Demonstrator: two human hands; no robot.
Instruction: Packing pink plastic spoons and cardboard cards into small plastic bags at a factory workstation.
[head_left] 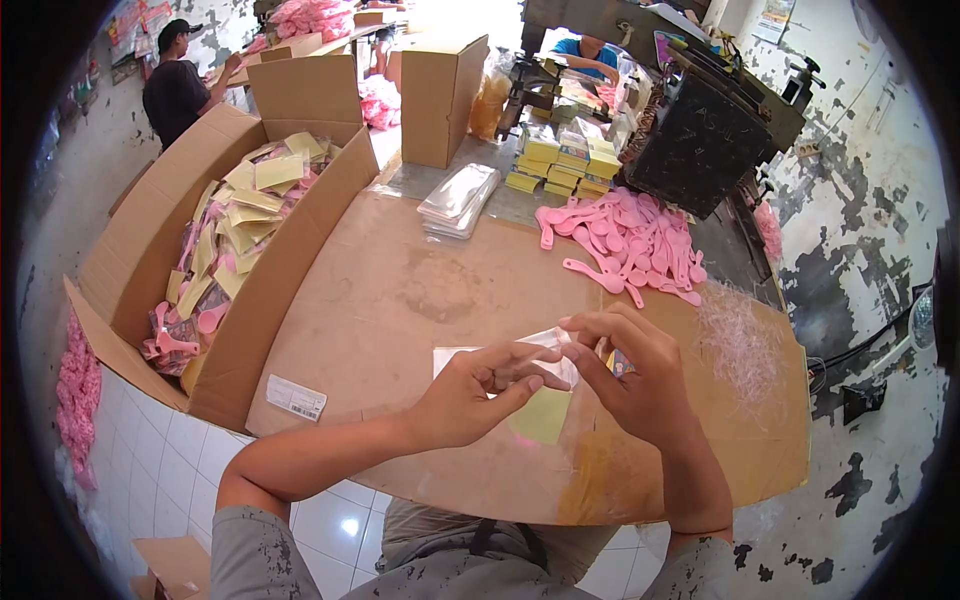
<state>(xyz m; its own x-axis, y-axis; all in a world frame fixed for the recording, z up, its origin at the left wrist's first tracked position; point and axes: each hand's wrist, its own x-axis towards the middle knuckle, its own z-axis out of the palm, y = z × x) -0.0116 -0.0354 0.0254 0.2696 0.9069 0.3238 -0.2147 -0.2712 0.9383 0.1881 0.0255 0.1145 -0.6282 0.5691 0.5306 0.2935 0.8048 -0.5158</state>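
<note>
Near the front edge of the flat brown cardboard work surface (400,300), both bare hands meet over a small clear plastic bag (490,358). Left hand (470,395) comes in from the lower left, its fingers curled and pinching the bag's upper edge; right hand (635,380) comes in from the lower right, fingertips closed on the same edge just beside the left ones. Held slightly above the cardboard, the bag lies between the two hands, with a pale yellow paper card (542,415) showing beneath it, close to the left thumb. Whether the card is inside the bag or under it cannot be told.

Further back on the surface lies a loose heap of pink plastic spoons (625,245), well apart from the hands. Left of that heap rests a stack of clear plastic sleeves (458,200). Behind them stand piles of small yellow boxes (565,165) and a closed upright brown carton (440,100), beside a dark metal machine (700,150). A tangle of thin translucent plastic shreds (740,345) lies right of the right hand.

Along the left side sits a large open cardboard box (150,240), holding packed pink spoons with yellow cards (235,235). A white label (296,398) is stuck near the surface's front left corner. Another person in a dark shirt (175,90) stands at the far left.
</note>
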